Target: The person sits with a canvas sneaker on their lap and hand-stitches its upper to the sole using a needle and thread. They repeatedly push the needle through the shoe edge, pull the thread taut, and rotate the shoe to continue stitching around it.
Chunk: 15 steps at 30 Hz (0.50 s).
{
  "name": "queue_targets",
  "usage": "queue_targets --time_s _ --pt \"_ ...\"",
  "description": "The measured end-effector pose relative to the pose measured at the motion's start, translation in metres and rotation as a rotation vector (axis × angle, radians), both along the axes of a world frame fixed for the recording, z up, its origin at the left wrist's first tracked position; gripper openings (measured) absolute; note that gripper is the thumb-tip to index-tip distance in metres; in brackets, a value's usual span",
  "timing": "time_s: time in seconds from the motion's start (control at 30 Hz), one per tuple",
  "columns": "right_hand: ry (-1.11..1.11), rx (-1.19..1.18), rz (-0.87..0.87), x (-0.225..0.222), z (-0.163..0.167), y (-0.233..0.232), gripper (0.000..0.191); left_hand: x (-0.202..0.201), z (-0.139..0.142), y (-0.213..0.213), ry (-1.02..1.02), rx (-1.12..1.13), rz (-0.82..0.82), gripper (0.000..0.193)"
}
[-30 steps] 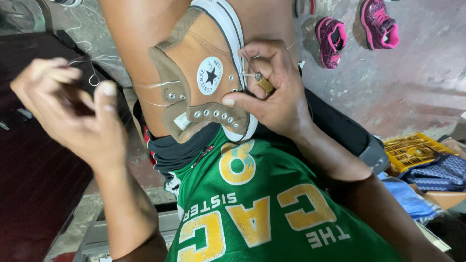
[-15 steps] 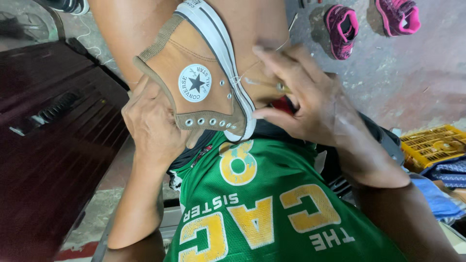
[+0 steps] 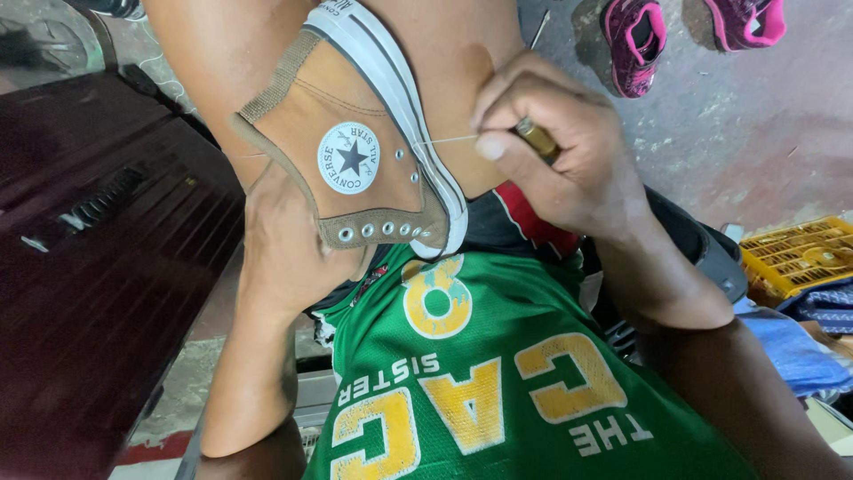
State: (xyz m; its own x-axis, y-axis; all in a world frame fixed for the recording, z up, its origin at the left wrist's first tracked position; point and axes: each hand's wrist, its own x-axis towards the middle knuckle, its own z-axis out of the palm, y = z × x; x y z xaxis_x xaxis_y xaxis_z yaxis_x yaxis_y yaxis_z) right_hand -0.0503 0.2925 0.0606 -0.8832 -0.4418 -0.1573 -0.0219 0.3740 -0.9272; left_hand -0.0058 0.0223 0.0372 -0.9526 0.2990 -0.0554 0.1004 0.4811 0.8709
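On the lap, above the green jersey [image 3: 498,391]: tan high-top sneaker [image 3: 355,151], sole turned right. Left hand [image 3: 284,258] clamped on its upper from below. Right hand [image 3: 560,151] just beside the sole, fingers pinched shut on a brass-handled tool [image 3: 536,138], thread [image 3: 444,142] taut to the sole.

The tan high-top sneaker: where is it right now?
In the head view the sneaker sits upper centre, clamped between the knees, with the left hand under it and the right hand beside its sole, pulling a thread.
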Motion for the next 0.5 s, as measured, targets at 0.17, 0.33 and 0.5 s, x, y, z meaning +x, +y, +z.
queue_targets --time_s 0.17,0.33,0.5 --pt "-0.196 -0.66 -0.255 0.001 -0.011 -0.028 0.013 -0.011 -0.006 0.002 0.01 -0.148 -0.082 0.038" --pt "-0.385 -0.794 -0.205 0.004 -0.016 -0.041 0.013 -0.017 -0.006 0.001 -0.012 -0.096 -0.098 0.041" --pt "-0.278 -0.398 -0.183 0.0 -0.002 -0.053 0.018 -0.016 -0.005 0.0 0.011 -0.092 -0.085 0.04"
